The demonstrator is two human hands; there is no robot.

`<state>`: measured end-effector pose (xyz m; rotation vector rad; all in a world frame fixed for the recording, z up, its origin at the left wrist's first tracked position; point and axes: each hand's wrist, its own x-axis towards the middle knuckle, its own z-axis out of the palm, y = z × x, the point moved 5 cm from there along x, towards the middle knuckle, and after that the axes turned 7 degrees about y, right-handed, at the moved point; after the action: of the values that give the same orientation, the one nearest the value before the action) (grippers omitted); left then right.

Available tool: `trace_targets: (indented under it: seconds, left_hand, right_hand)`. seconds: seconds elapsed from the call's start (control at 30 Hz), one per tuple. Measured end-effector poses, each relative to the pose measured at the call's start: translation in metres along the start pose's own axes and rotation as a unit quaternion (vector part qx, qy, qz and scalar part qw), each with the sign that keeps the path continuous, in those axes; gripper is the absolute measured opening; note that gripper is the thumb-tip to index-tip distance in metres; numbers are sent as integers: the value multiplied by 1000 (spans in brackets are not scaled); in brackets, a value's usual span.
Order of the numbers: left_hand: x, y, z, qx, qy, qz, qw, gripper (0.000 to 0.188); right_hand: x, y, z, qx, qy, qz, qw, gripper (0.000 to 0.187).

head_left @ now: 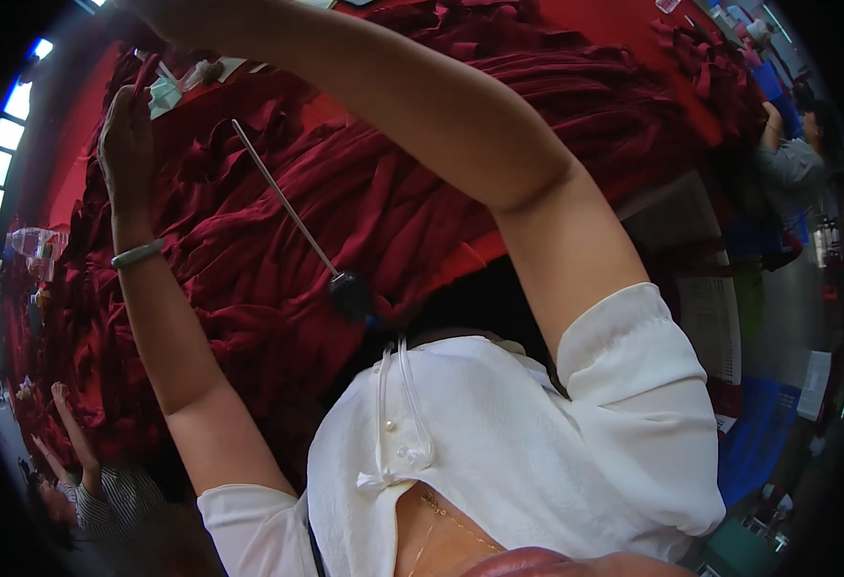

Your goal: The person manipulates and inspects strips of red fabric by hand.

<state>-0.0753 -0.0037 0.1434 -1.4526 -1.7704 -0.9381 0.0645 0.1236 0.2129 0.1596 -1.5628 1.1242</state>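
Heaps of dark red cloth are spread over the red table in front of me. My left hand, with a bangle on its wrist, is raised at the far left of the pile. Its fingers are drawn together at a narrow strip of the same cloth. My right arm reaches across to the upper left, where my right hand is dark and partly cut off by the picture's edge, so its fingers cannot be made out. A thin metal rod with a black base stands between my arms.
Beyond my left hand lies a pale green item among small things. A clear plastic bottle is at the left. One person in stripes sits lower left, another in grey at right. White perforated crates stand at my right.
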Motion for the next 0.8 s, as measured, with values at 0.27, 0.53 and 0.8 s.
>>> trace_targets:
  seconds: [0.27, 0.53, 0.8]
  left_hand:
    - [-69, -29, -51, 67, -178, 11, 982, 13]
    - [-57, 37, 22, -77, -203, -82, 973, 18]
    - [-49, 55, 36, -92, -209, -42, 973, 23]
  right_hand:
    - [-20, -34, -260, -696, -48, -222, 681, 31]
    - [-80, 11, -246, -469, -150, -121, 862, 37]
    - [-125, 65, -49, -249, -308, 228, 890, 28]
